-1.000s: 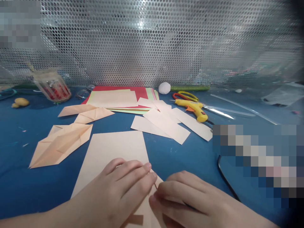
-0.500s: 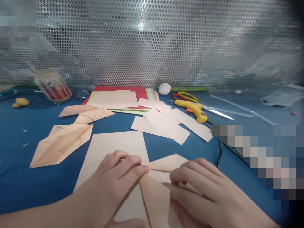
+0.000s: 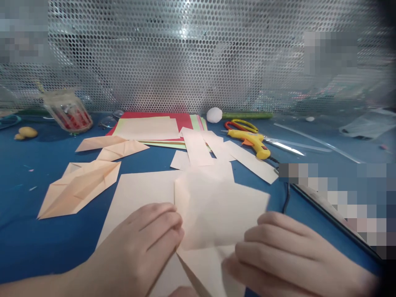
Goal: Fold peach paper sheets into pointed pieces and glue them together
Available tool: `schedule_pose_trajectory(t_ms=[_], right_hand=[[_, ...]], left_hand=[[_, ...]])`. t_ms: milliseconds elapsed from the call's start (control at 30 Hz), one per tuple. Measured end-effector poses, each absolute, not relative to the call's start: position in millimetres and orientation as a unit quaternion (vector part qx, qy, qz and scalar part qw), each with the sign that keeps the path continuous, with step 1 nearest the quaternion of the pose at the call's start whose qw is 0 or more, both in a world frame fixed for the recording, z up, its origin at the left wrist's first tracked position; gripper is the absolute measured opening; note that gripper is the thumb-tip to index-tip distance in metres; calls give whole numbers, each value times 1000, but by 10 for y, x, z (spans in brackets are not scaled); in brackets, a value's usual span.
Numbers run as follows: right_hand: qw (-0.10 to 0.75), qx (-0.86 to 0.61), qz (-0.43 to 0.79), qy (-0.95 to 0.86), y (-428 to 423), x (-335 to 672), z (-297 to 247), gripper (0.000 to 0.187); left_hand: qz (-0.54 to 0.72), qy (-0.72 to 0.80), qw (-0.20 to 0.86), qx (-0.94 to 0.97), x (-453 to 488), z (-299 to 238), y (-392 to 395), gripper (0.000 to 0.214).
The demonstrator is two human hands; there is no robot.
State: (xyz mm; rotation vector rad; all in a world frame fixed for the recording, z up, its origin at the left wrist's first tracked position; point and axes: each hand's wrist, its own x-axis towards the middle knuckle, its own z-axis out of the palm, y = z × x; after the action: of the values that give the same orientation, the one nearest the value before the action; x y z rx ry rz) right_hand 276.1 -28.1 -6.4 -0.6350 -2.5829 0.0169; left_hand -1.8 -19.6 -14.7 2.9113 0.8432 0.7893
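Note:
A folded piece of cream paper is held up between my hands, its upper flap blurred and spread wide. My left hand has curled fingers pinching its left edge, with the thumb partly out of view at the bottom. At the right edge, my right hand closes its fingers on the paper; the fingertips are partly hidden. Beneath lies a flat cream sheet. To the left rest folded paper shapes, with creases across them.
Behind are stacked coloured sheets and loose cream paper strips. A yellow glue gun and scissors lie at the right. A jar stands back left, near a yellow lump. A perforated metal panel closes the back.
The paper's upper part has opened out and lifted, now showing a wide pale flap across the strips behind. My right hand has shifted slightly right; my left hand stays near the same place.

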Motion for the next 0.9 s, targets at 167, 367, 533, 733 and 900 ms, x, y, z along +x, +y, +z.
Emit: schedule_pose_trajectory(t_ms=[167,367,533,733,900], right_hand=[[195,-221,112,-949,-112,2806,93,27],[184,-278,311,-890,-152,2790,95,31],[168,-288,339,-880,-180,2833,86,19],[185,-299,347,-870,-156,2795,113,16],[180,-307,354,-865,-195,2819,98,15]], left_hand=[[276,180,-65,942,-31,-179,-192,35],[204,98,-7,974,-42,-106,-114,30],[176,86,47,980,-97,-106,-104,33],[165,93,79,979,-161,-204,-139,23],[168,96,99,976,-171,-174,-102,27]])
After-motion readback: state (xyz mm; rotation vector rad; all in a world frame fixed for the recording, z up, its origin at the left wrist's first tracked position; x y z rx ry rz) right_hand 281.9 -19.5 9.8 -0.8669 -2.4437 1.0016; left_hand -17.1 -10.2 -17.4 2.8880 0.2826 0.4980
